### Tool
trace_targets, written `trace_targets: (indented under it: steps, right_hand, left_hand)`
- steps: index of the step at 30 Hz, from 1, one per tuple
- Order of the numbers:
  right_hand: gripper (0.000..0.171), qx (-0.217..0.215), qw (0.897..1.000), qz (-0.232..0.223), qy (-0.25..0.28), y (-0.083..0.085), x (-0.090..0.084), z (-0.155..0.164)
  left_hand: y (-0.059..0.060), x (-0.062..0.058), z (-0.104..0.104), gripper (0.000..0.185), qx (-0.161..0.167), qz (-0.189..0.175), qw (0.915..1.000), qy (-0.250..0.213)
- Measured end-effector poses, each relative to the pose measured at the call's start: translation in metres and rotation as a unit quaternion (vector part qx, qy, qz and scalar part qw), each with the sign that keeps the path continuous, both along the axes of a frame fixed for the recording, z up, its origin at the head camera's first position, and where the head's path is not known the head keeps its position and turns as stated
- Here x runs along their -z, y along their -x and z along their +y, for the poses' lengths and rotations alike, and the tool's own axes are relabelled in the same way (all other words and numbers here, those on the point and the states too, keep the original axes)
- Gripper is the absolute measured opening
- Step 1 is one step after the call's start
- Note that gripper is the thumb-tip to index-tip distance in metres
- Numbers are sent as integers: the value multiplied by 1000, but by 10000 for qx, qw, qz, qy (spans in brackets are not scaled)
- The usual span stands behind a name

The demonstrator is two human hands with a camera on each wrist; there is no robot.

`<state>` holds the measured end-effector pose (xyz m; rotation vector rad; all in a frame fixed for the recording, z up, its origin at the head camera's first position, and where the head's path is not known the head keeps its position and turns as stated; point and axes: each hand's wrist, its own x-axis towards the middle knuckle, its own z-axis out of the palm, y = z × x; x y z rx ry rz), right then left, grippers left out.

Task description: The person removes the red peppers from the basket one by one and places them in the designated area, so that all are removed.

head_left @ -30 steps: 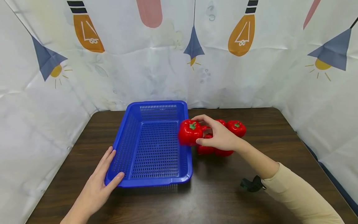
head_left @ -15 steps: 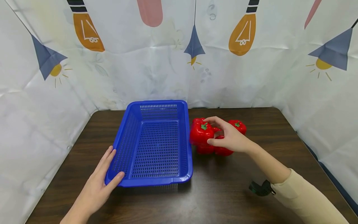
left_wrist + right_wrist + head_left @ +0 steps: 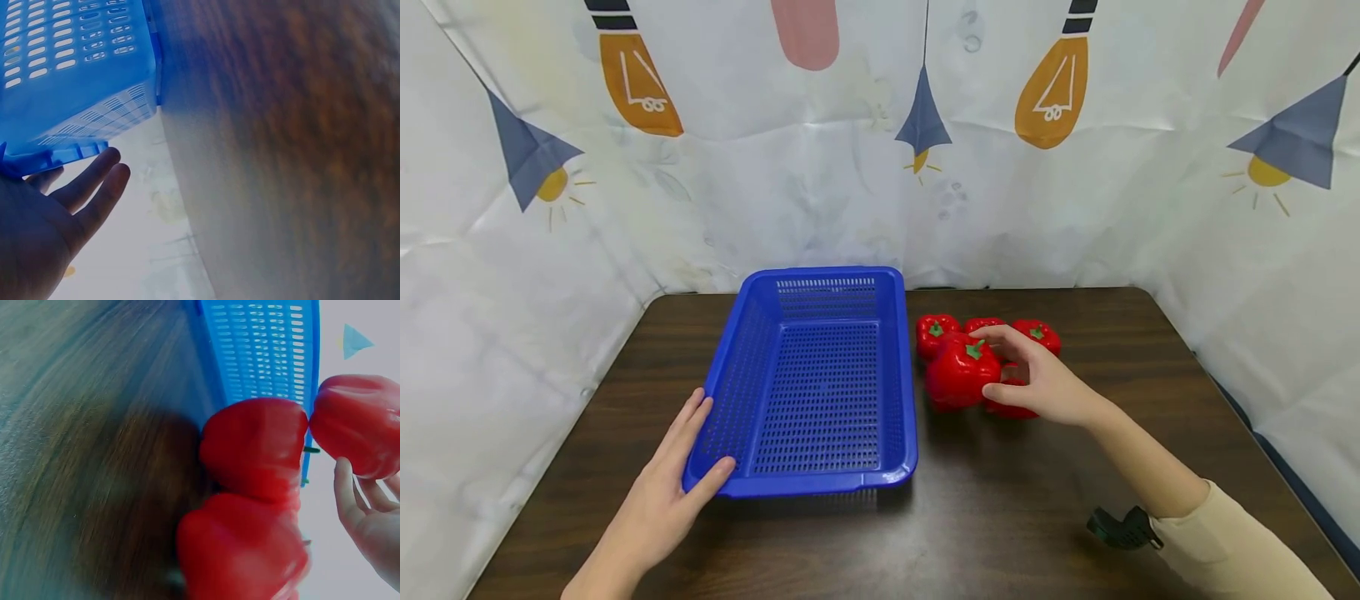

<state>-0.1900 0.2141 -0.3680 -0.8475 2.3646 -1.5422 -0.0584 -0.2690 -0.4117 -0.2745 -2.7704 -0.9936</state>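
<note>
— Gripping anything on the right?

— Yes. My right hand (image 3: 1045, 385) has thumb and fingers curled round the big red bell pepper (image 3: 961, 372), which sits just right of the blue perforated basket (image 3: 820, 483), near the middle of its right wall. In the right wrist view the fingers (image 3: 347, 495) lie against that pepper (image 3: 359, 422); I cannot tell whether it rests on the table or is raised a little.

— And around it?

— Three more red peppers in a row behind it, further from me than the basket's near edge: one (image 3: 934, 331) just beside the basket's right wall, one (image 3: 983, 324) in the middle, one (image 3: 1037, 334) furthest from the basket. Another pepper (image 3: 1011, 407) lies partly hidden under my hand.

— Left hand?

— My left hand (image 3: 662, 500) lies flat, fingers straight, against the basket's near left corner, thumb on its rim. The left wrist view shows the same fingers (image 3: 94, 187) just below the basket wall (image 3: 75, 94). Basket and peppers stand on a dark wooden table (image 3: 1000, 517).
</note>
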Motion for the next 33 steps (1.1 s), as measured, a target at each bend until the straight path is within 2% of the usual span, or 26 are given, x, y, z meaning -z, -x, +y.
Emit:
trace_targets:
  steps: [9, 17, 33]
  right_hand:
    - [58, -29, 9996, -170, 212, -4, 8, 18]
    - [57, 186, 9992, -298, 211, -8, 11, 30]
    - [56, 378, 9991, -188, 101, -15, 16, 54]
  left_hand:
    - [-1, -1, -1, 79, 69, 34, 10000, -27]
    - [0, -1, 0, 79, 72, 60, 10000, 33]
    - [0, 1, -1, 79, 27, 40, 10000, 34]
